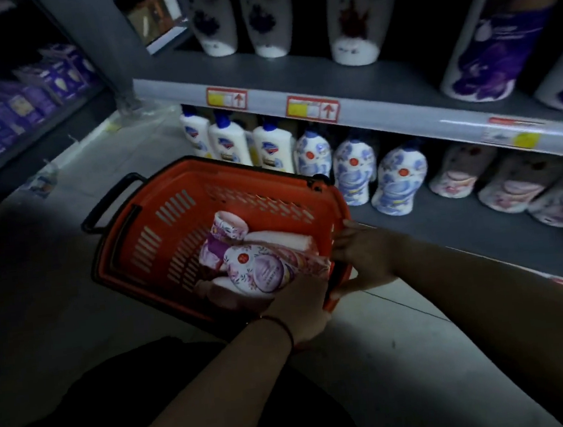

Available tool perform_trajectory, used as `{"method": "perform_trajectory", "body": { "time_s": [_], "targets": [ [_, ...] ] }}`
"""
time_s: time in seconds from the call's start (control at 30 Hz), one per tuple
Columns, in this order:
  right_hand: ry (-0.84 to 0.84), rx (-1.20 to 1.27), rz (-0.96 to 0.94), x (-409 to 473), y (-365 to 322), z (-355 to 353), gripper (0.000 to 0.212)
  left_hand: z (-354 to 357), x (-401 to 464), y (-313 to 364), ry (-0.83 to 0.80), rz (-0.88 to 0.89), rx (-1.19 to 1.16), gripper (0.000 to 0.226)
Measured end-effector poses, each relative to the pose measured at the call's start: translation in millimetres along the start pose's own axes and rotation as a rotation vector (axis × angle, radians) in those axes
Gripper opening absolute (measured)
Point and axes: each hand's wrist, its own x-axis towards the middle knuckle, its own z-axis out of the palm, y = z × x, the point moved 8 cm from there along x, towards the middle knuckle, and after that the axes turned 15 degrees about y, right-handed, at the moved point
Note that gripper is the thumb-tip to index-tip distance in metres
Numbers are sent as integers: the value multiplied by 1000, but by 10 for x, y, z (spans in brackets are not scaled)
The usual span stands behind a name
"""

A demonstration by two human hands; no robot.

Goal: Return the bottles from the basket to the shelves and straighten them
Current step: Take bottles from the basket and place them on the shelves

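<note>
An orange plastic basket point(169, 203) with black handles sits on the floor in front of the shelves. Several pink and purple floral bottles lie inside it. My left hand point(303, 311) reaches over the near rim and is closed around the bottom of one floral bottle point(261, 267) lying on top. My right hand point(363, 257) grips the basket's right rim. On the lower shelf point(446, 221) to the right stand matching pink floral bottles point(518, 183), next to blue floral bottles point(397, 178).
White pump bottles point(228, 142) stand at the lower shelf's left end. The upper shelf point(363, 78) carries tall white bottles and purple ones point(497, 41). A side rack point(16, 111) of purple packs is at the left. Grey floor lies around the basket.
</note>
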Motion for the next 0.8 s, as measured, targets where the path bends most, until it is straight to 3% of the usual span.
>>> {"method": "perform_trajectory", "body": {
  "time_s": [0.1, 0.2, 0.33, 0.43, 0.57, 0.67, 0.73, 0.8],
  "targets": [
    [54, 97, 139, -351, 52, -53, 91, 112, 0, 244, 3, 13, -36, 33],
    [107, 62, 234, -688, 112, 36, 83, 157, 28, 499, 15, 57, -98, 11],
    [105, 155, 438, -1067, 189, 216, 86, 320, 6, 811, -9, 29, -224, 19],
    [29, 202, 648, -1361, 230, 308, 70, 438, -11, 1082, -9, -12, -389, 30],
    [-59, 38, 639, -1618, 183, 219, 65, 607, -50, 1408, -37, 8, -499, 54],
    [-95, 6, 660, -1920, 239, 179, 76, 751, -124, 1729, -135, 169, -383, 51],
    [-73, -10, 654, -2091, 258, 133, 69, 763, -159, 1891, -142, 243, -342, 47],
    [56, 25, 667, -2256, 285, 53, 64, 714, -129, 1930, -76, 265, -338, 46]
  ]
}}
